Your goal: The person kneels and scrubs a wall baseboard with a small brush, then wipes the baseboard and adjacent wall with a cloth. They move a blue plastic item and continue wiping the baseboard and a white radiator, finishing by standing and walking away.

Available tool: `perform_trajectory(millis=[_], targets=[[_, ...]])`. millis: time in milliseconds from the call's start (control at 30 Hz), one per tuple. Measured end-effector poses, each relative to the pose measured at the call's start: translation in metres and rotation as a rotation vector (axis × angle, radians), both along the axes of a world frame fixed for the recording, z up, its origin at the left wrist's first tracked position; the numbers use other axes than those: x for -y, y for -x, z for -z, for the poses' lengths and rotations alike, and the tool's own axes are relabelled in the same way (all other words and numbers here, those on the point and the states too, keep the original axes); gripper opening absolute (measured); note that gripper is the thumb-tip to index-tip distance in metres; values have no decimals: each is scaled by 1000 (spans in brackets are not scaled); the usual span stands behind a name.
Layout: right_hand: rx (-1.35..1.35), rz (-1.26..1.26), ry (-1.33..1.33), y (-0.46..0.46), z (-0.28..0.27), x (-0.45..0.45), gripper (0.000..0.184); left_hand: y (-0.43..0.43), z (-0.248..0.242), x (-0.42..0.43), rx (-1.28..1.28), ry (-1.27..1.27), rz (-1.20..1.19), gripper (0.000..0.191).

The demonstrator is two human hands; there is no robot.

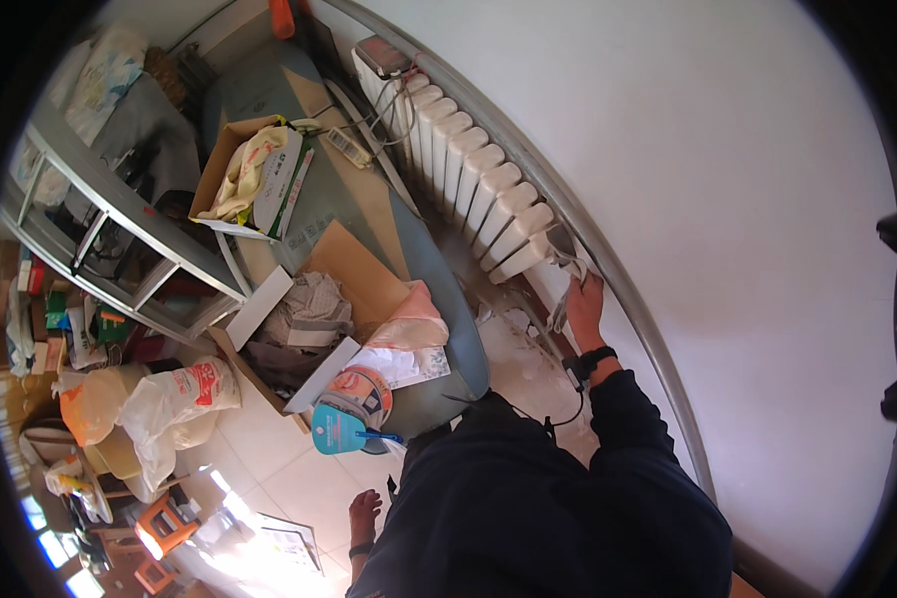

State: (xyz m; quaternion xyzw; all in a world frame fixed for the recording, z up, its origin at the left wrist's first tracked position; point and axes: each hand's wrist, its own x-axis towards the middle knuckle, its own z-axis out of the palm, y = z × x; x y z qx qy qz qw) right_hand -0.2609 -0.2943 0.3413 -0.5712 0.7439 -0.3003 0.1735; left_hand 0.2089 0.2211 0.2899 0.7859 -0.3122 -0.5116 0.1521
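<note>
My right hand (584,308) reaches along the wall and grips a thin grey cloth (559,312) at the near end of a white column radiator (486,168). Part of the cloth lies against the last radiator section, and some of it hangs below my fingers. A dark band with a cable circles my right wrist. My left hand (364,516) hangs low at my side over the tiled floor, holding nothing, its fingers loosely bent and apart. Just above the radiator, a grey pipe (568,190) runs along the white wall.
Left of the radiator is a grey-green table (359,198) with tan stripes. It bears a glove box (269,179), a remote control (349,147), an open carton of cloths (306,314) and a round tub (355,396). A metal-framed case (131,224), plastic bags (179,404) and an orange stool (166,525) stand further left.
</note>
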Motion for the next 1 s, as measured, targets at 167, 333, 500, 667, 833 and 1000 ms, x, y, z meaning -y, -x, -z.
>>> perform_trajectory(millis=[167,333,500,667,833,1000], targets=[[-6,133,88,-44,11,58,41,-3,-32,25,-104,175,-96,40],[-516,-226,146,-76,7,55,38,0,-41,33,-77,29,-169,42],[-240,-827,202,-82,-30,21,38,15,-13,17,-22,-70,-32,41],[-380,-777,259,-65,-71,62,41,22,-3,7,-27,-192,-89,40],[-491,-734,95,-42,-47,93,55,37,-24,14,-172,-46,-399,41],[-525,-541,25,-37,-8,94,57,52,-43,16,-49,79,-254,43]])
